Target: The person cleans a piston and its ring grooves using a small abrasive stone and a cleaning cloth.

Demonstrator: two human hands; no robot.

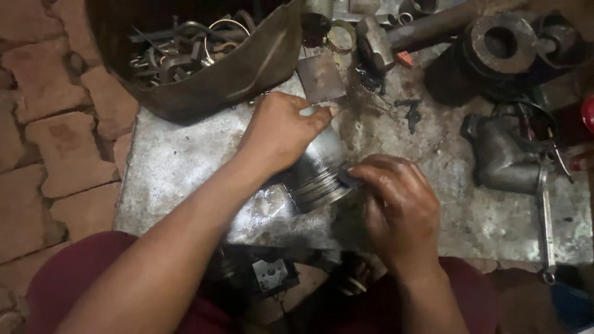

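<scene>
The piston (pixel 318 170) is a short, bright metal cylinder lying on its side, its skirt smooth and shiny, with several narrow ring grooves cut round the end nearest the right fingers. It rests on a scuffed, oil-stained metal plate (pixel 185 161), held between both hands. The left hand (pixel 281 130) is wrapped over the top of it, fingers curled and closed round the smooth wall. The right hand (pixel 396 204) presses against the grooved end, its fingertips pinched narrowly on something small and dark at the rim; I cannot make out what it is. Beyond the left fingers sits a worn, floppy dark bag (pixel 204 68) full of bent metal rings and scrap. Past the right fingers lie a heavy grey cast elbow fitting (pixel 501 154) and a slim wrench (pixel 544 216).
</scene>
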